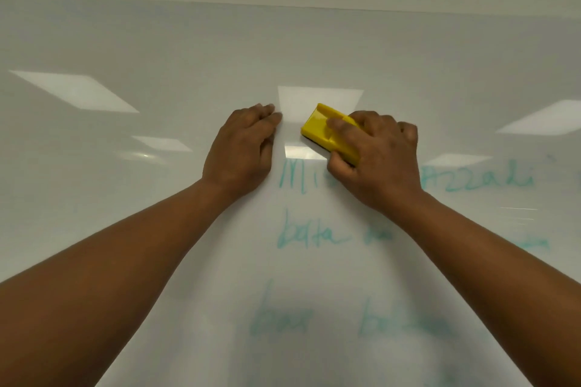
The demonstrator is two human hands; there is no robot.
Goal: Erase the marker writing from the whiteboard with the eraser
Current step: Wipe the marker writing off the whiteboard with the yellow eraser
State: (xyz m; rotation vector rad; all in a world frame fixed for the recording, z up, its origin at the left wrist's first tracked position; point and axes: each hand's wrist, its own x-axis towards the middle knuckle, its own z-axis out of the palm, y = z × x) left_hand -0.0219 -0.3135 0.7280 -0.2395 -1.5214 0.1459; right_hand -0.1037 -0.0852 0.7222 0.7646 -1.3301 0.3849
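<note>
A white whiteboard [157, 41] fills the view. Teal marker writing [311, 236] runs across it in three rows, the lowest row blurred. My right hand [377, 160] grips a yellow eraser [319, 126] pressed flat on the board, just above the top row of writing [484, 181]; the hand hides the middle of that row. My left hand [242, 151] rests flat on the board with fingers together, just left of the eraser and of the first letters, holding nothing.
The board's top edge [283, 5] meets a plain wall above. Bright reflections of ceiling lights [75, 89] lie on the glossy surface left, centre and right. Both forearms reach in from the bottom corners.
</note>
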